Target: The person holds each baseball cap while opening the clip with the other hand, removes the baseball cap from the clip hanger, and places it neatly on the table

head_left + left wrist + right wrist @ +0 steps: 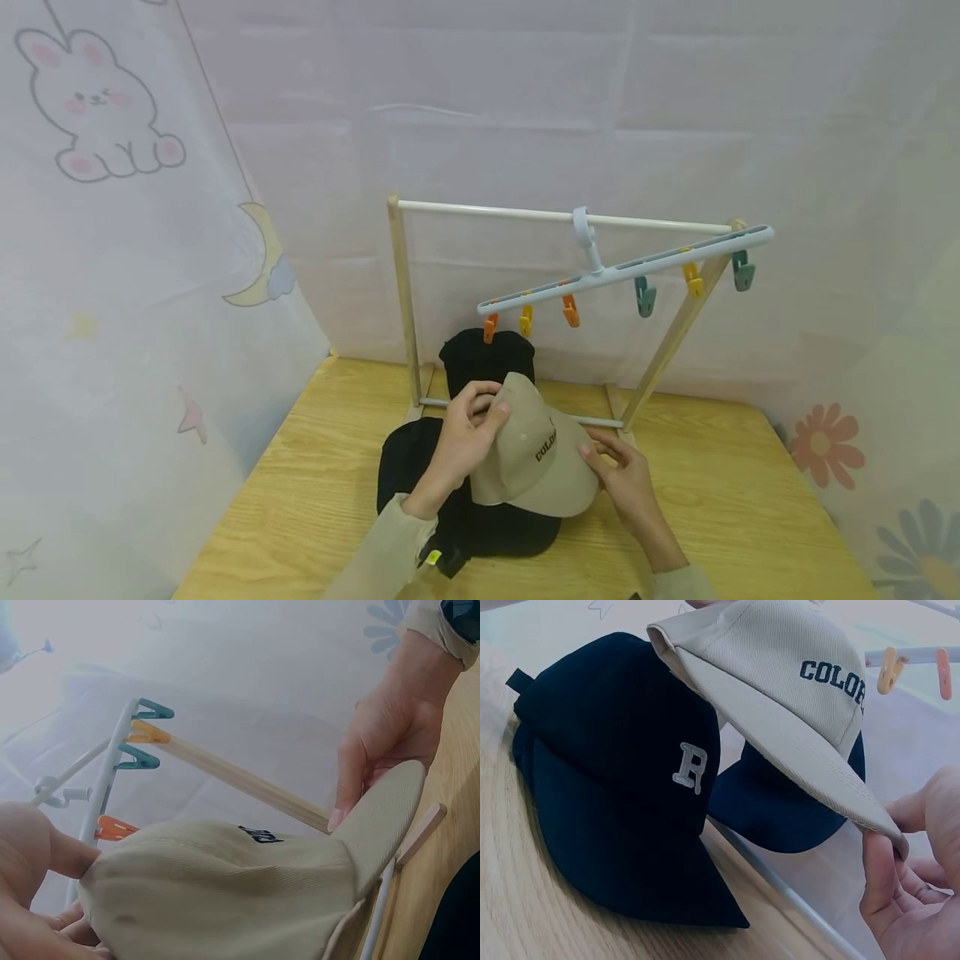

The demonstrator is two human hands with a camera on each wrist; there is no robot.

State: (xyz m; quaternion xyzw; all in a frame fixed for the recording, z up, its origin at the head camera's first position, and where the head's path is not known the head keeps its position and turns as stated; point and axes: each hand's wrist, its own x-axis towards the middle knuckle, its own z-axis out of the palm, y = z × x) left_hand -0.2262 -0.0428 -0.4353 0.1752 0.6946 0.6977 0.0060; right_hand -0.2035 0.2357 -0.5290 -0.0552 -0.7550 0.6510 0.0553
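Note:
Both hands hold a beige baseball cap (525,450) with dark lettering above the table. At its crown, the left hand (468,429) pinches the cloth between thumb and fingers. The right hand (622,483) grips the brim's edge; in the right wrist view its thumb and fingers (881,877) close on the brim tip. Below the beige cap lies a dark cap (622,772) with a white letter R, on the table. Another dark cap (480,350) is behind, partly hidden by the beige one.
A wooden rack (405,308) with a white top bar (487,210) stands at the back of the table (300,467). From the bar hangs a pale blue hanger (622,271), tilted up to the right, with several clips such as an orange clip (572,311) and a green clip (645,297).

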